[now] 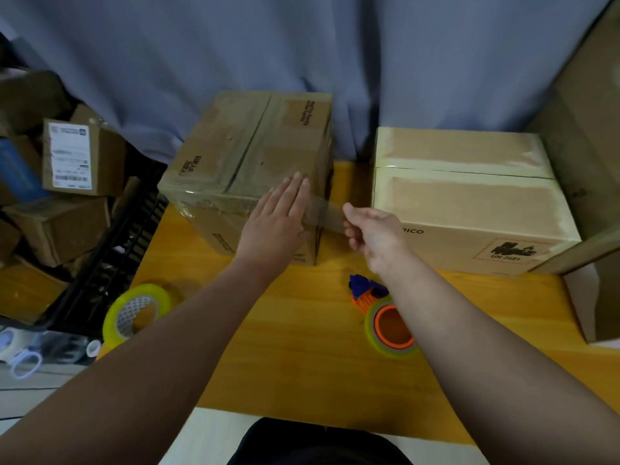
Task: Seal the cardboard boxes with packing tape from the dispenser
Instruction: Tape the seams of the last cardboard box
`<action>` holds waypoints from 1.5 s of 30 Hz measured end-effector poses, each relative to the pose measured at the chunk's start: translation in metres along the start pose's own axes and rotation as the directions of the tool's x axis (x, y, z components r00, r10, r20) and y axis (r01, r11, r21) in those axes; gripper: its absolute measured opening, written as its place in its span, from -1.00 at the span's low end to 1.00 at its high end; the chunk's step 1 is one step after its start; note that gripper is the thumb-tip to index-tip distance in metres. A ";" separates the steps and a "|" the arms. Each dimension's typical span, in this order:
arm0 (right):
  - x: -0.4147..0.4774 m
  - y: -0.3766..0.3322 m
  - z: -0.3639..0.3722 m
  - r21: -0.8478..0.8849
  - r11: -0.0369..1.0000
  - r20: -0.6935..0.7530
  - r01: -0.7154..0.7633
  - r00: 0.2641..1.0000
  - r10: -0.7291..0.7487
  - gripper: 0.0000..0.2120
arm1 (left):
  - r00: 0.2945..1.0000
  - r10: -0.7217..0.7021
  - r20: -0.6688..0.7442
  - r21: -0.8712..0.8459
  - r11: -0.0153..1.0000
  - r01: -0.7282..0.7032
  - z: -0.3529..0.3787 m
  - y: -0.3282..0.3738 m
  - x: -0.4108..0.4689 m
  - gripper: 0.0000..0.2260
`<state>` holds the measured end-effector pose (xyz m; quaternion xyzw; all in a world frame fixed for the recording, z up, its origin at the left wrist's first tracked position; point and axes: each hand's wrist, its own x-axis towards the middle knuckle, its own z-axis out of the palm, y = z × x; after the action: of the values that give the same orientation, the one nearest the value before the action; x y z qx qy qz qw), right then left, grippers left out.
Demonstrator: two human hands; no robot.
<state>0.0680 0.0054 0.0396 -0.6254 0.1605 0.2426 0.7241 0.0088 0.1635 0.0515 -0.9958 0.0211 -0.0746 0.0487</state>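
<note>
Box point(248, 156): brown, flaps closed, on the table point(302, 370), directly under the left hand point(278, 219).

Head view:

Left hand: flat, fingers straight and together, laid on the box's near right corner. Fingertips lie over the top edge, palm against the front face. It grips nothing, just presses. A strip of clear tape point(327, 214) runs out from under its fingers.

Right hand point(372, 233): just right of the left hand, off the box corner, in the air. Thumb and fingers pinch the free end of the tape, other fingers curled. The strip spans between the two hands, across the box's right edge.

Second box point(463, 203): lighter, right of the right hand and a bit beyond it. Beige tape along its top edges, "PICO" print and a hazard label on the front. There is a gap between the two boxes.

Dispenser point(385, 317): on the table, nearer the person than the right hand, partly hidden under the right forearm. Orange hub, yellowish roll, blue head pointing toward the boxes. Neither hand touches it.

Spare roll point(137, 313): tilted, at the table's left edge, beside the left forearm.

Cartons point(67, 159): stacked off the table, far left of the left hand. Scissors point(23, 362) lie lower left. Curtain point(302, 45) hangs behind both boxes.
</note>
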 end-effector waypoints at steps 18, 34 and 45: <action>0.012 0.044 0.049 0.264 0.962 -0.163 -0.063 0.981 0.108 -0.78 | 0.972 0.233 -0.035 -0.072 0.969 -0.235 -0.001 -0.083 -0.005 -0.42; 0.024 0.067 0.086 0.004 0.989 -0.437 0.150 0.890 -0.134 -0.74 | 0.964 0.259 -0.053 -0.026 0.965 -0.261 0.006 -0.082 -0.005 -0.39; -0.013 0.083 0.088 0.052 0.934 -0.039 0.355 0.935 -0.353 -0.54 | 0.970 0.233 -0.071 -0.069 0.969 -0.238 0.008 -0.081 -0.005 -0.41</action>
<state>0.0056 0.0984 -0.0077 -0.6263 0.0629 0.0943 0.7713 0.0080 0.2451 0.0514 -0.9846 0.1434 -0.0982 0.0180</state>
